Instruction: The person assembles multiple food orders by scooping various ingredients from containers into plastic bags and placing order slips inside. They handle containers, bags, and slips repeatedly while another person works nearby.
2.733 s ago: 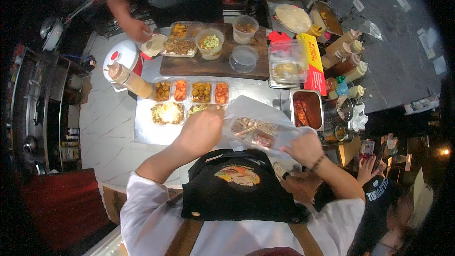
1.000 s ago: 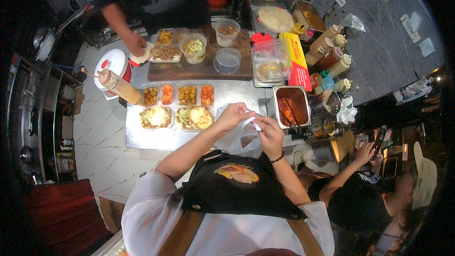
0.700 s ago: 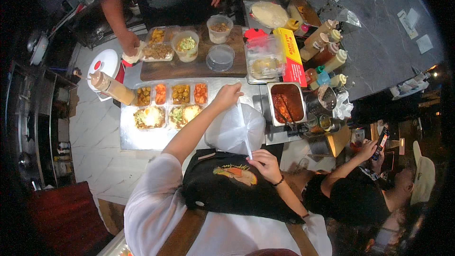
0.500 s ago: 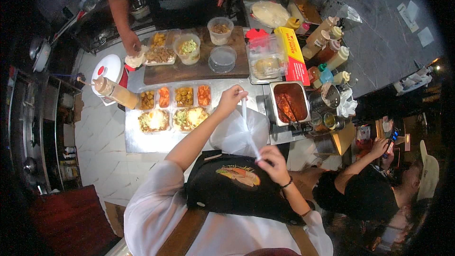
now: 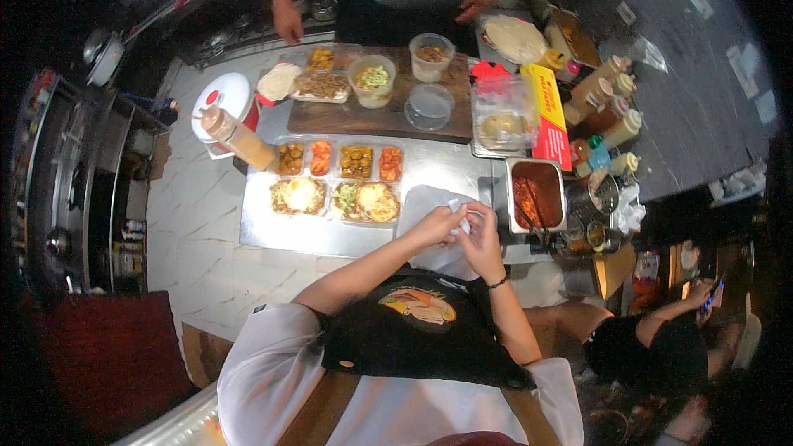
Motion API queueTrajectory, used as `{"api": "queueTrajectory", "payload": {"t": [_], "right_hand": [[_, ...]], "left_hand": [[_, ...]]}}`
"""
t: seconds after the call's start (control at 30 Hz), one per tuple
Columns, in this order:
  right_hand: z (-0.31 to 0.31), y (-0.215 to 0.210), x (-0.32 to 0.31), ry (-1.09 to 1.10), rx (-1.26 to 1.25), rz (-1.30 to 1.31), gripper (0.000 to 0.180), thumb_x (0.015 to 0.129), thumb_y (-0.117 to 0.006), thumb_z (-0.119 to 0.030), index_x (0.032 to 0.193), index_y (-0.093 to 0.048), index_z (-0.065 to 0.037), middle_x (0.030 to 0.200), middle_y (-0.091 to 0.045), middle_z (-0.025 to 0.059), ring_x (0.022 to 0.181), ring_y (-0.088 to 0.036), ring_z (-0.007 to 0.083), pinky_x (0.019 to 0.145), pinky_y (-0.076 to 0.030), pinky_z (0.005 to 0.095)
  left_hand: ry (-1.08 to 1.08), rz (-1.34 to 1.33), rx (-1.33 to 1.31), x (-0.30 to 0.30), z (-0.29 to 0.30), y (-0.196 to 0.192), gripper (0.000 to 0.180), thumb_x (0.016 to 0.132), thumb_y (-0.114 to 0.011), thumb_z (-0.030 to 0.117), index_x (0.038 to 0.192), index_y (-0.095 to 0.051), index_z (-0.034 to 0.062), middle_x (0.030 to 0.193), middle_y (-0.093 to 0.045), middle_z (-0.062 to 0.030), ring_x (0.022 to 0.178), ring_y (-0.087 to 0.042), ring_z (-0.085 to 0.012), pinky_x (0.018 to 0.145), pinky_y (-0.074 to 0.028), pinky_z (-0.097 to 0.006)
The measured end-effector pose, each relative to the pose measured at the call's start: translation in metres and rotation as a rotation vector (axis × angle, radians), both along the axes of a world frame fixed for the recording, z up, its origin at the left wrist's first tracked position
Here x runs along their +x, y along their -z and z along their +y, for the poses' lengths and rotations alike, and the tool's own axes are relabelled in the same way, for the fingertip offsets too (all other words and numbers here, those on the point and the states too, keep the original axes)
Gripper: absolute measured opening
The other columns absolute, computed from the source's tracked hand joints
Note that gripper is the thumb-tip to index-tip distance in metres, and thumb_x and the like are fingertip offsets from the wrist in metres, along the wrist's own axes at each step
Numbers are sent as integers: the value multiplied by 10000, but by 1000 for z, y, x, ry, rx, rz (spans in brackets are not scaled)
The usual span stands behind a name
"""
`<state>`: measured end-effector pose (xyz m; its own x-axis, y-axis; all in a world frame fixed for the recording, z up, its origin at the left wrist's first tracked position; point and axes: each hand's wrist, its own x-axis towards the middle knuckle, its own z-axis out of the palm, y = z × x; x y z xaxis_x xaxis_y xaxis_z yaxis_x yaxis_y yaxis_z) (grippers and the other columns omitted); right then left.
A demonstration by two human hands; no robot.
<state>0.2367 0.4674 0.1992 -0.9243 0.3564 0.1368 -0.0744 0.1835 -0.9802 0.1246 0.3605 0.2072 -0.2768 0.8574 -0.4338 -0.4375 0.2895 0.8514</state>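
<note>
A translucent white plastic bag (image 5: 415, 205) rests at the table's front edge, against my apron. Its gathered top is pinched between my two hands, which meet above it. My left hand (image 5: 439, 228) is closed on the twisted end, and my right hand (image 5: 482, 243) grips it from the other side with bent fingers. What the bag holds, if anything, cannot be made out. Just left of it are two clear sectioned meal trays (image 5: 366, 201) of food with melted-looking tops, brown pieces and red pieces.
Right of the bag stands a steel pan (image 5: 535, 196) of red food with tongs. Sauce bottles (image 5: 607, 99) crowd the right side. Beyond lie a wooden board (image 5: 376, 120) with tubs, and a co-worker's hands (image 5: 288, 23). A squeeze bottle (image 5: 239, 140) leans at the left.
My hands, earlier apart with the bag's top stretched between them, have come together over it. The co-worker's hand has let go of the pale flatbread and drawn back. My view has shifted left.
</note>
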Motion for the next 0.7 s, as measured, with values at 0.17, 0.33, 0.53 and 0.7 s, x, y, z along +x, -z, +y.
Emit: {"api": "queueTrajectory", "payload": {"t": [0.17, 0.33, 0.53, 0.7], "right_hand": [[-15, 4, -1, 151, 248, 90, 202, 816, -627, -53, 983, -549, 29, 1124, -530, 116, 1080, -506, 214, 887, -423, 323], [-7, 13, -3, 402, -402, -65, 55, 875, -560, -71, 909, -558, -28, 859, -598, 47, 669, -518, 82, 556, -426, 212], [19, 4, -4, 15, -581, -345, 164, 881, -537, -68, 1029, -553, 2, 839, -592, 67, 689, -521, 108, 638, -432, 232], [7, -4, 7, -30, -536, -250, 177, 799, -650, -21, 964, -599, 15, 907, -605, 23, 782, -552, 70, 648, -449, 224]], "left_hand": [[-107, -62, 150, 5, 8, 4, 489, 965, -305, 482, 1410, -317, 279, 681, -493, 30, 578, -411, -61, 500, -352, -205], [-31, 874, 17, 7, 3, 5, 430, 974, -359, 337, 1400, -327, 289, 802, -643, -58, 669, -572, -159, 648, -401, -277], [41, 955, 125, -14, 7, 11, 363, 943, -415, 250, 1301, -478, 240, 922, -661, -105, 837, -604, -256, 905, -286, -384], [77, 754, 81, -23, 22, 30, 317, 924, -437, 282, 1027, -615, 39, 920, -642, -168, 873, -615, -267, 752, -462, -365]]}}
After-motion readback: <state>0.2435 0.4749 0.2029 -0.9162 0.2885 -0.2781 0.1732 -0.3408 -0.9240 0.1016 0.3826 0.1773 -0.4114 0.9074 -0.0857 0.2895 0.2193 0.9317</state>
